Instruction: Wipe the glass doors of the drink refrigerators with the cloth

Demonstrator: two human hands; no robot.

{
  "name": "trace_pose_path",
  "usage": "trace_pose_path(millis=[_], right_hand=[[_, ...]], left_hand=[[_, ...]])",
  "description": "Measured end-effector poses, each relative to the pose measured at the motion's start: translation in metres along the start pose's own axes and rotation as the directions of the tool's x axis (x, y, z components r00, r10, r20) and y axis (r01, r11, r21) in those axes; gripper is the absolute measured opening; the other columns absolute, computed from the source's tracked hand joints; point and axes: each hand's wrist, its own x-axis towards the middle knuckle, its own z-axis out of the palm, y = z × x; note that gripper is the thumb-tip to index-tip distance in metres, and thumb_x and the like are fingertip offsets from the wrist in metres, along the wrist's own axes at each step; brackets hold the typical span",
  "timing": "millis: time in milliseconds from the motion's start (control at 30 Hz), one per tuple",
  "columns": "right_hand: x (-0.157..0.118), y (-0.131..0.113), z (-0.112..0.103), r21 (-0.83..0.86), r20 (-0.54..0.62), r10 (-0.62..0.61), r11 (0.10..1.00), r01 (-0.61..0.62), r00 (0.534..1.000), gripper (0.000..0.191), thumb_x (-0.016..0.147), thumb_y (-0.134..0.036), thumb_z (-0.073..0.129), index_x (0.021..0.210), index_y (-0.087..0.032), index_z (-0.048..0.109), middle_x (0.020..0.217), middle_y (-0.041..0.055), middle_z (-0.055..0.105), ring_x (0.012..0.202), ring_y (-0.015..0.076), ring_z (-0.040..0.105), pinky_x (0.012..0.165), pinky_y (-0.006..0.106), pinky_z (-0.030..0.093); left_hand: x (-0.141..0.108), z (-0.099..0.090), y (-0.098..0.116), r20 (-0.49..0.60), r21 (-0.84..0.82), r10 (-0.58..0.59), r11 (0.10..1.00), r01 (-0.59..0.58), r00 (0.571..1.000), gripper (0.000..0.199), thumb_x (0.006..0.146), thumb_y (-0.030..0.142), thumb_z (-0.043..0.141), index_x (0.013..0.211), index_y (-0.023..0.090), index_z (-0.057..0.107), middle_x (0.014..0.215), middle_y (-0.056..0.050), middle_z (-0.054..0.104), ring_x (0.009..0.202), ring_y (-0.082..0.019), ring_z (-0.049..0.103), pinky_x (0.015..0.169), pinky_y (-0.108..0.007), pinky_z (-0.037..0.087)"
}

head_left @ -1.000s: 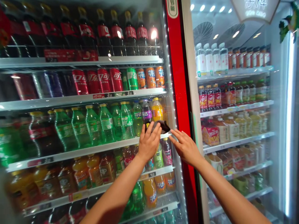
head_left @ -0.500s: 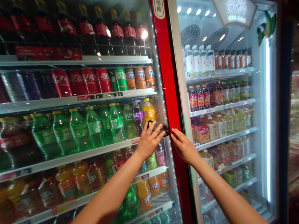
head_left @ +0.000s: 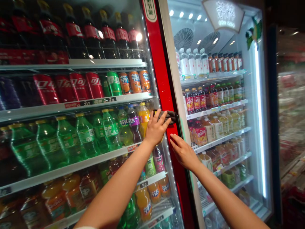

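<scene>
My left hand [head_left: 157, 127] presses a dark grey cloth [head_left: 170, 117] against the front of the drinks fridge, its fingers spread over the cloth. The cloth lies across the edge of the glass door and the red door frame [head_left: 158, 57]. A little lower and to the right is my right hand [head_left: 184, 152], its fingers stretched out and its fingertips at the red frame. Nothing shows in that hand. Behind the glass, near my left hand, stand a yellow-capped orange drink bottle [head_left: 143, 116] and a purple-labelled bottle [head_left: 133, 122].
Shelves behind the glass hold green soda bottles [head_left: 87, 132], red cans [head_left: 77, 86] and dark cola bottles [head_left: 91, 33]. A second lit fridge [head_left: 250, 79] stands at the right with several rows of drinks. Blurred store shelves [head_left: 289, 127] lie farther right.
My left hand has slid the cloth up and right, from the glass edge onto the red frame. My right hand sits slightly lower against the frame. The view has turned somewhat to the right.
</scene>
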Motion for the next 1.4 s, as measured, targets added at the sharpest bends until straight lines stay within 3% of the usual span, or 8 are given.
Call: trace_pose_path(millis=[100,333,567,733,900,1033,1233,1400], right_hand=[[-0.002,0.001,-0.002,-0.016,0.015,0.013,1.000,-0.013,1.000,0.067,0.090,0.000,0.045,0.154,-0.019,0.044,0.156,0.0189,0.049,0.148,0.0289,0.044,0.113,0.052,0.051],[-0.007,0.007,-0.002,-0.066,0.031,0.016,0.998,-0.014,0.999,0.062,0.090,-0.001,0.047,0.149,-0.017,0.051,0.154,0.0186,0.051,0.146,0.0299,0.046,0.111,0.052,0.053],[0.002,0.008,-0.004,-0.038,0.024,0.034,0.999,-0.033,0.999,0.071,0.088,0.001,0.049,0.156,-0.019,0.043,0.157,0.0183,0.048,0.149,0.0284,0.042,0.114,0.051,0.050],[0.004,0.006,-0.001,-0.047,0.020,0.041,0.998,-0.040,0.999,0.077,0.086,0.000,0.051,0.159,-0.021,0.037,0.157,0.0181,0.048,0.148,0.0295,0.043,0.113,0.053,0.050],[0.014,0.005,-0.004,-0.020,-0.001,0.038,0.999,-0.038,0.999,0.075,0.087,-0.001,0.049,0.158,-0.021,0.039,0.156,0.0181,0.049,0.147,0.0305,0.044,0.112,0.053,0.051],[0.022,0.002,-0.016,0.029,-0.079,0.083,0.996,-0.081,0.993,0.065,0.094,-0.008,0.048,0.156,-0.024,0.043,0.155,0.0164,0.050,0.145,0.0300,0.047,0.112,0.053,0.051],[0.044,-0.002,-0.022,0.153,-0.212,0.188,0.976,-0.158,0.959,0.049,0.101,-0.021,0.047,0.149,-0.028,0.052,0.147,0.0150,0.057,0.135,0.0290,0.057,0.110,0.054,0.052],[0.070,-0.012,-0.022,0.232,-0.217,0.208,0.960,-0.157,0.954,0.045,0.100,-0.022,0.048,0.145,-0.026,0.058,0.147,0.0147,0.058,0.136,0.0286,0.056,0.112,0.053,0.050]], left_hand=[[0.010,0.004,0.002,-0.046,0.013,-0.085,0.996,0.085,0.995,0.040,0.096,0.015,0.057,0.132,0.030,0.067,0.154,-0.004,0.055,0.154,-0.029,0.033,0.128,-0.061,0.026],[0.018,0.007,0.005,0.115,-0.034,0.220,0.976,-0.217,0.969,0.033,0.097,0.020,0.059,0.127,0.027,0.070,0.150,-0.004,0.060,0.150,-0.026,0.040,0.128,-0.057,0.026],[0.031,0.003,-0.005,-0.032,0.033,-0.031,0.999,0.032,0.999,0.033,0.098,0.019,0.056,0.126,0.027,0.071,0.152,-0.006,0.058,0.151,-0.031,0.038,0.127,-0.060,0.029],[0.020,0.011,0.011,0.080,-0.027,0.200,0.980,-0.199,0.976,0.029,0.097,0.022,0.059,0.122,0.028,0.073,0.145,-0.003,0.064,0.144,-0.027,0.048,0.124,-0.056,0.035],[0.053,-0.004,-0.012,-0.014,-0.014,-0.053,0.999,0.053,0.999,0.036,0.095,0.018,0.058,0.126,0.032,0.072,0.151,-0.002,0.058,0.149,-0.031,0.041,0.126,-0.061,0.029],[0.036,-0.010,-0.017,-0.144,0.025,-0.232,0.971,0.238,0.962,0.040,0.097,0.019,0.055,0.135,0.029,0.066,0.156,-0.007,0.053,0.154,-0.033,0.032,0.125,-0.064,0.026],[0.004,-0.006,-0.003,-0.013,0.054,-0.047,0.997,0.047,0.999,0.043,0.098,0.021,0.052,0.140,0.026,0.061,0.157,-0.007,0.052,0.153,-0.032,0.035,0.124,-0.061,0.032],[0.028,-0.039,-0.040,-0.094,0.100,-0.213,0.970,0.222,0.973,0.041,0.099,0.024,0.052,0.138,0.025,0.063,0.156,-0.008,0.053,0.151,-0.035,0.037,0.124,-0.064,0.030]])
